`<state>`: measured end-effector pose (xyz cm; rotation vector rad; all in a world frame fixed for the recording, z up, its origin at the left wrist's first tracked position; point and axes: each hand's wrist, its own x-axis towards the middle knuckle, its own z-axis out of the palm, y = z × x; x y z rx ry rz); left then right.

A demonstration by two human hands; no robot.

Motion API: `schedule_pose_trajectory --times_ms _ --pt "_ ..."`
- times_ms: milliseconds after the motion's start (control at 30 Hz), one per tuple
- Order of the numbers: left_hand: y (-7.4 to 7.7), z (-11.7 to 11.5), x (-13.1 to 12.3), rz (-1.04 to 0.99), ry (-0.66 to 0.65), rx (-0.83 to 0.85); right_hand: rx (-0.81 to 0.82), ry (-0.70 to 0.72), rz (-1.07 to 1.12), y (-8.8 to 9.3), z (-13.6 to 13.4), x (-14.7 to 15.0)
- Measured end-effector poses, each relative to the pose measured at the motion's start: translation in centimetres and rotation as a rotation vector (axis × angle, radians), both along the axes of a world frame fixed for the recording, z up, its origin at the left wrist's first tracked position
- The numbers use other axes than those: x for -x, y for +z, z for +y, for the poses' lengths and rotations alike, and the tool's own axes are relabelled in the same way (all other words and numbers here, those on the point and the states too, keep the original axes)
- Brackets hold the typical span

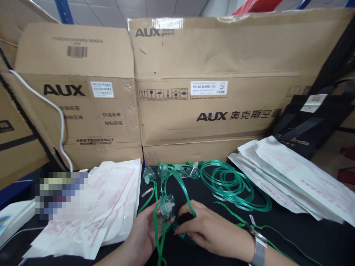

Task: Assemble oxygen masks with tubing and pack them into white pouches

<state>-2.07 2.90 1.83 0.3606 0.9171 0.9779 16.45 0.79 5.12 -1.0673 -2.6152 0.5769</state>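
Observation:
My left hand [145,231] is wrapped round a clear green mask [165,208], whose white connector faces up. A green elastic strap [156,229] hangs from the mask over my fingers. Just right of the mask is my right hand [203,227], its fingers curled round green tubing [184,190] that arches up behind. More tubing loops below my right fingers. Behind my hands, other clear masks [194,170] lie near the cardboard, and a large coil of green tubing [235,184] rests at the right on the black surface.
White printed packages [111,207] are piled at the left, and another stack of packages [299,177] is at the right. Large cardboard boxes [210,129] stand across the back. A black bag [310,125] leans at the right. Green straps [277,231] lie beside my right wrist.

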Motion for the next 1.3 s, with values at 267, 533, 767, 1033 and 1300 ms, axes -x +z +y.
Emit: schedule_pose_trajectory --times_ms 267,533,767,1033,1300 --pt "-0.3 0.1 -0.1 -0.025 0.022 0.009 0.05 -0.178 0.1 -1.6 -0.8 0.8" --pt "0.0 0.0 0.0 -0.003 0.039 0.002 0.13 -0.499 0.208 -3.7 0.1 0.6" --pt "0.2 -0.5 0.2 -0.028 -0.101 -0.07 0.153 -0.528 0.233 -3.1 0.6 -0.1" --pt "0.1 -0.8 0.1 -0.009 -0.167 -0.262 0.235 -0.561 0.468 -1.9 0.9 -0.5" --pt "-0.4 -0.6 0.4 -0.033 -0.191 -0.253 0.857 -0.416 1.236 -1.4 1.0 -0.8"
